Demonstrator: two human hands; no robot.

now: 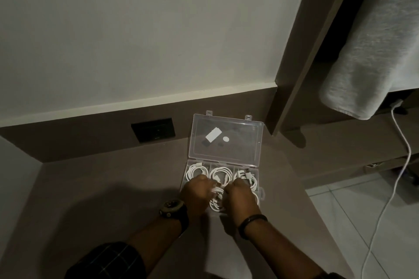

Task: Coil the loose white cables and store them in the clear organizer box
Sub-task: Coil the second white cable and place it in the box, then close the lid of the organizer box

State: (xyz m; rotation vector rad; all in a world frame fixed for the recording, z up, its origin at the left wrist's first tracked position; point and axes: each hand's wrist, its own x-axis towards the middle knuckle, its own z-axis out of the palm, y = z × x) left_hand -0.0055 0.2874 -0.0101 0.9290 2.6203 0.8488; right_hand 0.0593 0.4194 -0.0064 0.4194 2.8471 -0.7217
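Both hands, left [196, 192] and right [240, 196], pressing a white coil [216, 203] into the organizer box [261, 193] near the surface's right edge; fingers curled, grip unclear. Best tucked flat, ends inside the divider.

a chunky dark watch [171, 208] wraps the left wrist, above a rolled dark sleeve [106, 260] with a thin pale check. a slim black band [251, 222] circles the right wrist.

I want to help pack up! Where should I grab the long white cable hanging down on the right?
Take the long white hanging cable on its free middle stretch, coming from the front. Its top end disappears behind the grey cloth, and the low part lies on the tiled floor.
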